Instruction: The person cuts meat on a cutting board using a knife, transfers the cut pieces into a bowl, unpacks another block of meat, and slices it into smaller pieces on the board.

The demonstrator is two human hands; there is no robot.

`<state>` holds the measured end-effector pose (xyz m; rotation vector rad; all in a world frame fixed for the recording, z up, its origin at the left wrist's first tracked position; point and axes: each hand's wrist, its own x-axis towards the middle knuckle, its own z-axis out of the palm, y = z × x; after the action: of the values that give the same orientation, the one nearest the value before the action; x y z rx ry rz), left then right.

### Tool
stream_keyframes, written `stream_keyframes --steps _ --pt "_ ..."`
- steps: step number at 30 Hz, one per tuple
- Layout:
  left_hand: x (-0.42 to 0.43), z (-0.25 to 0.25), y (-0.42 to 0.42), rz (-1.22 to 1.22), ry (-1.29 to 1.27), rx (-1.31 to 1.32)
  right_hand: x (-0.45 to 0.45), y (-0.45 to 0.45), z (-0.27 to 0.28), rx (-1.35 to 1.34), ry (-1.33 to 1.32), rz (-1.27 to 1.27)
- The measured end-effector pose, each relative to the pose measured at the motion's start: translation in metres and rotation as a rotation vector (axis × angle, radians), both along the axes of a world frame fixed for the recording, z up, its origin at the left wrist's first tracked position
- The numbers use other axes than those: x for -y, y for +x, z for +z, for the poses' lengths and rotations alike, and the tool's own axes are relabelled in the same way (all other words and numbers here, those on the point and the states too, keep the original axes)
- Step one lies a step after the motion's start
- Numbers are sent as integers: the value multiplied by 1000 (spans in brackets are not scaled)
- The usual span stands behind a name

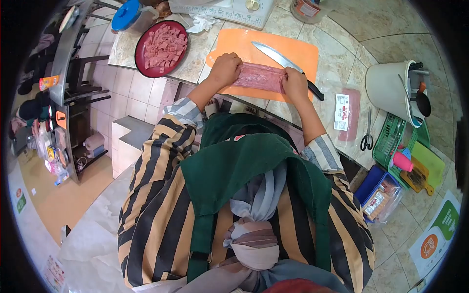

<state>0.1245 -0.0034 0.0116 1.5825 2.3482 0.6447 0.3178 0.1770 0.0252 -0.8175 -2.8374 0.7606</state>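
Observation:
A flat pink slab of meat (261, 77) lies across the orange cutting board (234, 41). My left hand (225, 70) is closed on its left end, and my right hand (296, 84) pinches its right end. Behind the slab a knife (276, 54) rests on the board, its blade pointing to the back left and its black handle passing beyond my right hand. To the left, a dark red plate (140, 54) holds many small cut pieces of pink meat (166, 46). A sealed pack of pink meat (348, 115) with a white label lies right of the board.
Scissors (368, 136) lie beside the pack. At the right are a white bucket (388, 88) with utensils, a green basket (388, 134) and a blue tray (369, 183). A blue-lidded container (126, 15), a white appliance (229, 10) and a jar (309, 10) stand at the back.

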Motion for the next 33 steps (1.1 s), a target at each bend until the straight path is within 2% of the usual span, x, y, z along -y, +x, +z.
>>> stream_keyframes --steps 9,11,14,18,21,26,29,33 --pt "-4 8 -6 6 -109 69 5 -2 -7 -42 53 -66" --pt "-4 4 -9 1 -129 97 7 -2 -8 7 202 -31" --pt "0 11 -10 -30 -57 188 10 5 -9 -69 234 79" --pt "12 9 -9 -157 -30 85 14 13 6 -87 247 151" --pt "11 9 -7 -127 -36 117 4 8 6 5 245 195" --pt "12 5 -8 -143 -40 105 -8 -5 12 246 90 193" --pt "13 2 -9 -146 -45 114 -6 -12 19 342 115 219" --pt "12 5 -6 -125 -49 74 -1 -10 19 258 117 259"
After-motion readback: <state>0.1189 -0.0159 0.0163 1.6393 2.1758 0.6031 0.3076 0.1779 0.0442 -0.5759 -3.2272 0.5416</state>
